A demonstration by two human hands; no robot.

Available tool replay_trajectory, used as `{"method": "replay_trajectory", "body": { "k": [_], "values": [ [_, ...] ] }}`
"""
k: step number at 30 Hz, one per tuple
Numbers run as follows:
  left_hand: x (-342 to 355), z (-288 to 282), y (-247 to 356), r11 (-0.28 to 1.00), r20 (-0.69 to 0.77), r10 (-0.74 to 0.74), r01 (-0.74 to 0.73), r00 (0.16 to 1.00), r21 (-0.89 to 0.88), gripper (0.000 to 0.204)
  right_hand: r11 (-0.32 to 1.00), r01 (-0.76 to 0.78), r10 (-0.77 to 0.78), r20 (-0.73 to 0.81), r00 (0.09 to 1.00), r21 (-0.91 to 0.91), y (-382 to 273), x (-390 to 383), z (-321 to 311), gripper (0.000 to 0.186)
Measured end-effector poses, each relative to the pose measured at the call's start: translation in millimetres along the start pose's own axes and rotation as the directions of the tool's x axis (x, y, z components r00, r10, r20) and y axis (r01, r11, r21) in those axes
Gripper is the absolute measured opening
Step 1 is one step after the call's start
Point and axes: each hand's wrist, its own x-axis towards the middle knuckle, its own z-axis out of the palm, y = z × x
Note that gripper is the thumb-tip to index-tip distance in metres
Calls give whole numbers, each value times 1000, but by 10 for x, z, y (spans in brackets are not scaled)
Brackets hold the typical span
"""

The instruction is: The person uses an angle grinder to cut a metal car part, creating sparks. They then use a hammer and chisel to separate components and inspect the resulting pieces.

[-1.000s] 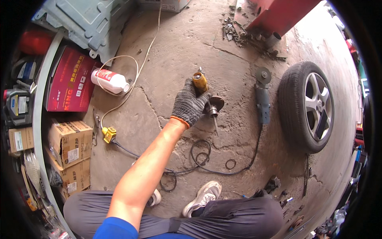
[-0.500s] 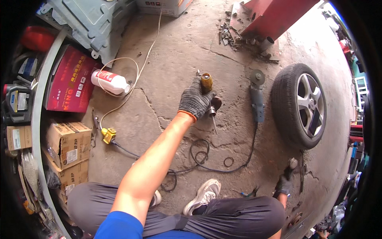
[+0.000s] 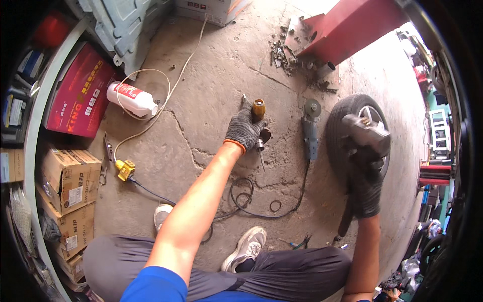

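Note:
My left hand, in a grey knitted glove with an orange cuff, is closed around a screwdriver. The screwdriver's yellow handle points up toward me, and its lower end is hidden by the hand. Right beside that hand, at floor level, lies a small metal part with a rounded end and a thin stem; whether the screwdriver touches it is hidden. My gloved right hand grips a hammer, raised in front of the wheel. Its metal hammer head is uppermost and slightly blurred, and the dark handle extends below the hand.
An angle grinder lies between my hands, its cable looping toward a yellow socket. A wheel lies at the right. At the left are a white bottle, a red box and cardboard boxes. A red post stands far right.
My right hand has come up from the floor at the lower right with the hammer, now in front of the wheel. My left hand keeps its hold on the screwdriver. The view has shifted slightly.

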Motion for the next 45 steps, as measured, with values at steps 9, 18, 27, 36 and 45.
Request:
{"method": "replay_trajectory", "body": {
  "k": [9,18,27,36,45],
  "values": [
    [1,8,27,999,24,-21,20,999,48,84,994,-50,67,187,980,-96,-55,-53,375,16],
    [2,23,43,996,-28,94,-94,995,0,45,991,-129,131,193,972,-26,-158,-51,344,27],
    [-53,-13,74,996,0,85,-85,996,-16,44,978,-196,206,154,966,-75,-210,-89,374,21],
    [-51,-14,85,997,18,54,-55,998,63,72,980,-192,199,172,965,-58,-192,-95,357,20],
    [-55,-21,161,995,71,44,-50,997,85,68,977,-210,215,178,960,-45,-161,-114,340,22]
  ]
}}
